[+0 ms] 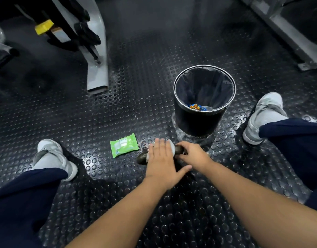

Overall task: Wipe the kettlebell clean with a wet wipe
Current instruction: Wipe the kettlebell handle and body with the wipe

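A person sits on a studded rubber floor [100, 122] in a gym, legs spread, working on a dark kettlebell [142, 158] that lies on the floor between their feet, just in front of a black bin [195, 122]. The left hand [161, 158] lies flat on top of it, fingers straight and together, pressing a white wipe [172, 146] against the metal. The right hand [193, 154] steadies the kettlebell's right end, fingers curled around it. Most of the kettlebell is hidden under the two hands. A green wipe pack [123, 144] lies on the floor just to its left. The bin is lined with a clear bag and holds a coloured wrapper [197, 106]. A grey machine frame [97, 68] stands behind.
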